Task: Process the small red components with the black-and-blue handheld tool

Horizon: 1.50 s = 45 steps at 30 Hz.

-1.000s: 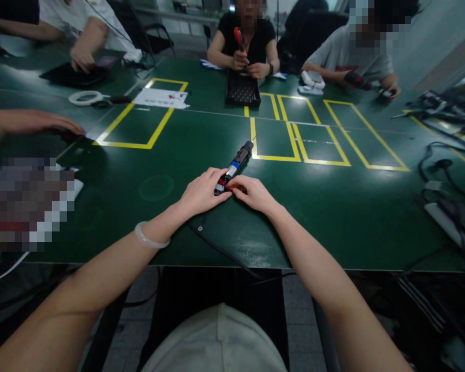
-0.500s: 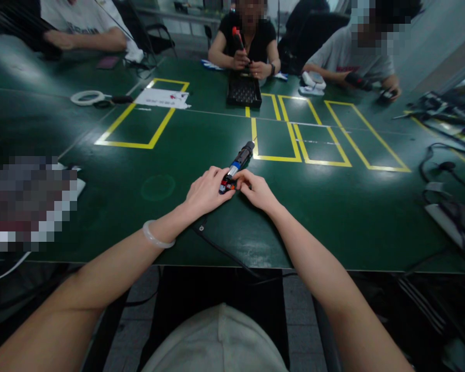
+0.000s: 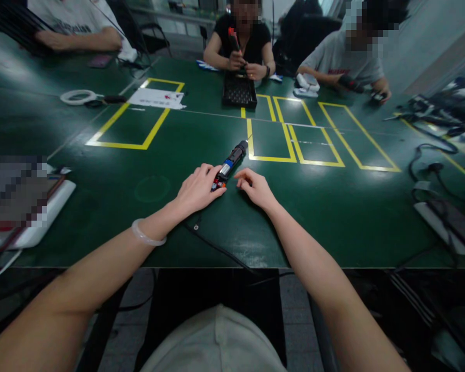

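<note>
Nearest us, a black cable [image 3: 217,249] runs up over the near edge of the green tabletop [image 3: 313,222], with a small ring terminal [image 3: 196,227] beside it. Beyond that we see the left forearm wearing a pale bangle [image 3: 149,235]. The left hand [image 3: 197,188] is closed around the near end of an electric screwdriver [image 3: 231,159], fingers over its left side and thumb along the near end. Red and orange parts show beside the thumb, and we see a blue band further along the body. The right hand [image 3: 257,188] is just to the right of the tool's near end, apart from it, its fingers curled narrow; we cannot tell whether anything small sits between the fingertips. The screwdriver slants away from between the two hands, its thin bit pointing to the far right, close to a yellow tape outline [image 3: 272,158]. Farther off we find a white printed sheet [image 3: 155,98], to its right a black tray [image 3: 239,95], and behind the tray a co-worker [image 3: 221,46] holding a red-and-black tool [image 3: 233,39] upright.
</note>
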### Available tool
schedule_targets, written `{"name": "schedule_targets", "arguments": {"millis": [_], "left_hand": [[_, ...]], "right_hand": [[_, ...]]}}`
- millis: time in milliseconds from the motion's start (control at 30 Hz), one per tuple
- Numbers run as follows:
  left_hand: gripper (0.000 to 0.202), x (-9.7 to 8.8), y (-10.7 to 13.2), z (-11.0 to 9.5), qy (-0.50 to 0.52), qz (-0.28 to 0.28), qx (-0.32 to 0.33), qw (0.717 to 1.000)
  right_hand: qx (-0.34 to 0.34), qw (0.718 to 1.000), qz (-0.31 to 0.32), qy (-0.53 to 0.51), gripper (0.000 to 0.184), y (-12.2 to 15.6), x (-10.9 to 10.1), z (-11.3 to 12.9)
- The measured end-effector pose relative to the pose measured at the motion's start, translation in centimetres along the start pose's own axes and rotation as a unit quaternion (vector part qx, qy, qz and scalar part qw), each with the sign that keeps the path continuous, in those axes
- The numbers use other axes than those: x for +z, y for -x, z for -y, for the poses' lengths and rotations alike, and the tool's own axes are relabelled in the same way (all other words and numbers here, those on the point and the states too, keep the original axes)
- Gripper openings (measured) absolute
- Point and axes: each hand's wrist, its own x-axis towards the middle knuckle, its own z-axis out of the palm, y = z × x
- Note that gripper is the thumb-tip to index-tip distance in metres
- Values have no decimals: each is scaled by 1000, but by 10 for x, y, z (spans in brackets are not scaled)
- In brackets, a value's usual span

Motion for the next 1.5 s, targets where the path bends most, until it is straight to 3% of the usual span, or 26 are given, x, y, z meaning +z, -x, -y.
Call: {"name": "schedule_targets", "arguments": {"millis": [167,467,733,833,967,1333,1500], "left_hand": [[67,-3,-14,32,-5,-1,-66,998],[72,-8,-47,122,13,-48,-222,974],[68,-20,-56,180,-19,-62,-281,957],[65,-21,-51,188,-39,-84,-270,958],[61,-18,-46,183,-55,-114,-236,963],[56,-20,-42,174,-70,-103,-253,959],[52,-18,-50,179,-50,-116,-266,956]], "right_hand": [[10,1000,4,1,25,0,0,-1],[21,999,10,23,23,0,1,2],[12,999,17,38,23,0,0,3],[12,999,20,46,22,0,1,5],[14,998,22,53,22,0,1,8],[7,998,27,54,22,1,1,9],[12,998,28,54,22,0,0,9]]}}
